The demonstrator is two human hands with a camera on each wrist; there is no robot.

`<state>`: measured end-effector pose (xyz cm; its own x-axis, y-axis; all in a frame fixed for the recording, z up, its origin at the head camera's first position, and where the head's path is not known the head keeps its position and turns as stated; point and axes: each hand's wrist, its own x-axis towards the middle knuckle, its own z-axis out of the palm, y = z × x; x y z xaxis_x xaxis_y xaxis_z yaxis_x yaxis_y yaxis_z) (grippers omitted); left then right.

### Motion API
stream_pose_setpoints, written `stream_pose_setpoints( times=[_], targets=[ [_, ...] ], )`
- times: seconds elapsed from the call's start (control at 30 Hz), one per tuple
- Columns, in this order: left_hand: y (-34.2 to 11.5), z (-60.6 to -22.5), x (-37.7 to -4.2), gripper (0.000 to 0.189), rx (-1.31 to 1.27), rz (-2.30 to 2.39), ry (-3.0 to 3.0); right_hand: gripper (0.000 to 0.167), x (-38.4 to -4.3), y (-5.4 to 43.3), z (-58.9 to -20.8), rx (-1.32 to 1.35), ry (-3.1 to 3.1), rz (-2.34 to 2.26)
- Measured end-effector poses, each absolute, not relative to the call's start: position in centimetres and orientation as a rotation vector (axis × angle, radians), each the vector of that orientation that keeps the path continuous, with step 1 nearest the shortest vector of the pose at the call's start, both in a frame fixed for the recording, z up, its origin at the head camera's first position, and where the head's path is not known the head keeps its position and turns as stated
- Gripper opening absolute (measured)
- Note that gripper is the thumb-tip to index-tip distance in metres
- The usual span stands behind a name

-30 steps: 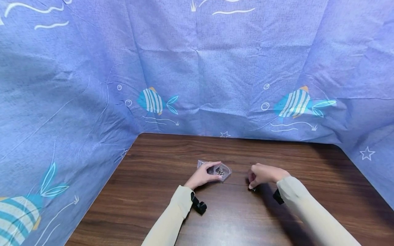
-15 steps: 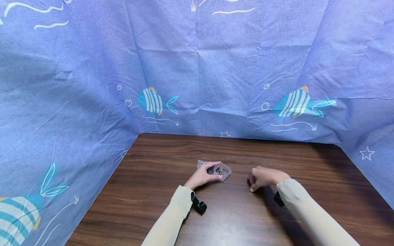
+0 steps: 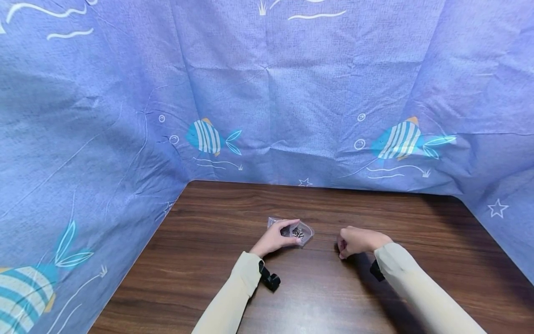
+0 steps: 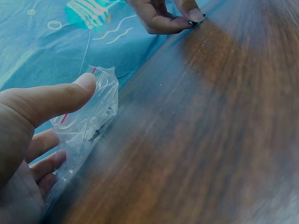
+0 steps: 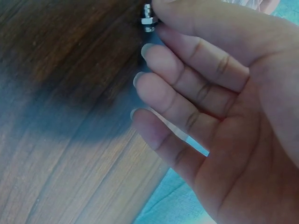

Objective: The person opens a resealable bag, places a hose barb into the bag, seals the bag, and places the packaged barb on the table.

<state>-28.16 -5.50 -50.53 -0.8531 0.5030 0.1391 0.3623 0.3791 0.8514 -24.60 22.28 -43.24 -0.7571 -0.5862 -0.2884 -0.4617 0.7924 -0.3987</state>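
Observation:
My left hand (image 3: 276, 237) grips a clear zip bag (image 3: 308, 233) on the table, thumb on one side of its mouth and fingers on the other. Small shiny metal pieces (image 3: 298, 233) lie inside the bag. In the left wrist view, a red line runs along the mouth of the bag (image 4: 103, 95), which gapes. To the right, my right hand (image 3: 359, 240) pinches a small metal fitting (image 5: 148, 21) with a hex collar between thumb and forefinger, low over the table. The other fingers (image 5: 161, 95) are bent loosely below it. From the head view this fitting is hidden.
The brown wood-grain table (image 3: 225, 208) runs back to a blue fish-print cloth (image 3: 308, 116), which also hangs along the left and right sides. A black strap camera (image 3: 270, 280) sits at the left wrist, another (image 3: 377, 270) at the right.
The right hand has picked up the small metal fitting from the table and shifted very slightly; metal seen under its fingertips earlier no longer shows. The left hand and bag stay put.

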Motion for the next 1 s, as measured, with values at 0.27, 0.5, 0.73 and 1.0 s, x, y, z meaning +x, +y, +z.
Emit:
stream_pose_setpoints(
  times=[0.27,0.5,0.73,1.0],
  targets=[
    [-5.5,-50.5,-28.2,0.061,0.778,1.467,2.488,0.016,-24.7,22.0,-43.1,-0.831,2.572,-0.453],
    [-5.5,-50.7,-28.3,0.061,0.781,1.472,2.487,0.014,-25.1,21.8,-42.9,-0.889,2.588,-0.464],
    [-5.6,-50.8,-28.4,0.061,0.803,1.47,2.497,0.015,-25.6,21.4,-42.7,-0.995,2.606,-0.479],
    [-5.6,-50.8,-28.4,0.061,0.793,1.478,2.486,0.013,-26.2,20.9,-42.9,-1.117,2.66,-0.483]
  ],
)
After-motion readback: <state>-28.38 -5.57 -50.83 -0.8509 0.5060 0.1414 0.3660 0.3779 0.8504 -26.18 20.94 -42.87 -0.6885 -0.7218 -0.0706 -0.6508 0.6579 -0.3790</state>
